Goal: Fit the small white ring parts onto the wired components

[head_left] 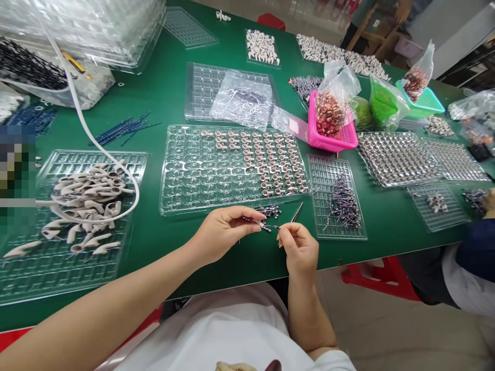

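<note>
My left hand (226, 229) pinches a small pale earbud-like piece (260, 223) between thumb and fingertips. A thin dark wire (273, 226) runs from it to my right hand (299, 250), whose closed fingertips grip its end. Tweezers (297, 212) slant past my right fingers, points away from me; the fingers partly hide them. Just beyond my hands lies a little pile of small dark wired parts (270, 211). Behind it, a clear moulded tray (193, 178) carries rows of pale earbud shells (273, 167) in its right part.
At left, loose earbud shells (91, 190) heap on another tray (23, 278), under a looping white tube (83, 121). To the right are a tray of wired parts (344, 206) and a pink basket (332, 141) with bagged copper-coloured pieces. A co-worker's hand (489, 202) shows at far right.
</note>
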`<state>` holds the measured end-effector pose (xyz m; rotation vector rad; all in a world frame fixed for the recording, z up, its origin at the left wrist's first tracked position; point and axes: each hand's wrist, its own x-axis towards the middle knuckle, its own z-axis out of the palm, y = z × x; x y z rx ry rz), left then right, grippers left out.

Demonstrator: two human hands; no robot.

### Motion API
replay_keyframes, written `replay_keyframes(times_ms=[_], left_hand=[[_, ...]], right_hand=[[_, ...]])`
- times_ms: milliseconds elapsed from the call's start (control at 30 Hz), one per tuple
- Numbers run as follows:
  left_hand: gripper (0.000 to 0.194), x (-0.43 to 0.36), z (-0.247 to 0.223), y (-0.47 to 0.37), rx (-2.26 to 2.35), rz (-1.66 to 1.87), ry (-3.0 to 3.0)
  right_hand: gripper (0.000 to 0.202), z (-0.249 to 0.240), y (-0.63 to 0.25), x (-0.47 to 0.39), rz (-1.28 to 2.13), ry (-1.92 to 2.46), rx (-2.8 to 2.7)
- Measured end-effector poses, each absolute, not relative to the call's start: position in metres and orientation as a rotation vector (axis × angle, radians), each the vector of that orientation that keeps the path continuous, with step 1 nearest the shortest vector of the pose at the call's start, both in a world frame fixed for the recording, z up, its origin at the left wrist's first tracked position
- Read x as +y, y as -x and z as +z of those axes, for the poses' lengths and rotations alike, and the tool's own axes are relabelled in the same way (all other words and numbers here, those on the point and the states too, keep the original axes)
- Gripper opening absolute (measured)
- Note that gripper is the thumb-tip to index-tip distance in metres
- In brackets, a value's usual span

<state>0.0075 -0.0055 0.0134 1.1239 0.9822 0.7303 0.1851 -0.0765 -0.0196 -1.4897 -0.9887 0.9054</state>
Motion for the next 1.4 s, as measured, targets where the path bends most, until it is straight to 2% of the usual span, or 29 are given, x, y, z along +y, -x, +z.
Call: replay_keyframes(times_ms=[467,700,1400], left_hand=[[0.02,-0.0056,0.0093,-0.0071,1.026,0.746,-1.252],[0.014,-0.0068,0.0096,-0.006,1.062,0.771,-1.493],[0.015,-0.0086,0.0038,-0.0043,0.937,0.867,-1.85]], right_hand=[[0.011,-0.02,-0.1794,-0.0819,0.602,1.548,-1.206],[0.006,-0.0176,-0.1772,-0.081,0.492,1.513,-1.371],[0.008,-0.0154,-0.1774,-0.0772,0.494,1.529,-1.458]])
